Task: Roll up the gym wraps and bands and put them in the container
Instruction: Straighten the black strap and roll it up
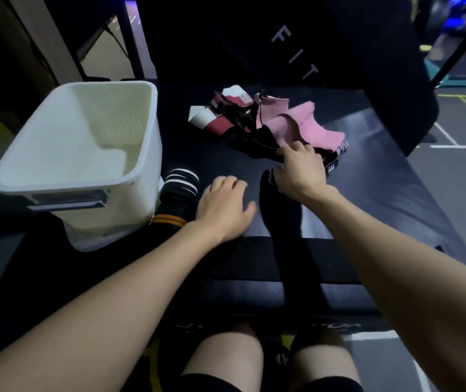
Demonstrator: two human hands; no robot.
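Surface: black padded gym bench surface [367, 193], glossy, carrying everything in view.
Container: white rectangular plastic container [141, 137], open-topped, stood at the left edge of the surface; nothing showed inside it.
Pile: tangled pile of wraps [265, 123] at the far middle of the surface, made up of pink fabric wraps [305, 123], maroon-and-white wraps [220, 114] and black strips beneath.
Strap in hand: long black fabric strap [288, 222] ran from the near edge of the pile toward the person, flat along the surface.
Rolled items: black roll with white stripes [182, 181] and a black piece with orange stripes [169, 220] lay just beside the container, not yet inside.
Right hand: right hand [301, 172] gripped the far end of the black strap, fingers curled over it at the pile's near edge.
Left hand: left hand [223, 209] rested flat on the surface, fingers relaxed and spread, holding nothing, just left of the strap.
Handling, judged: strap looked soft, light, limp; it would sag and twist if lifted by the middle, and may slide on the glossy padding.
Where to hold, judged: best taken at one end, pinched across its full width, the other hand pressing the length flat so the roll started tight.
Risk, judged: neighbouring wraps could drag along with the strap.
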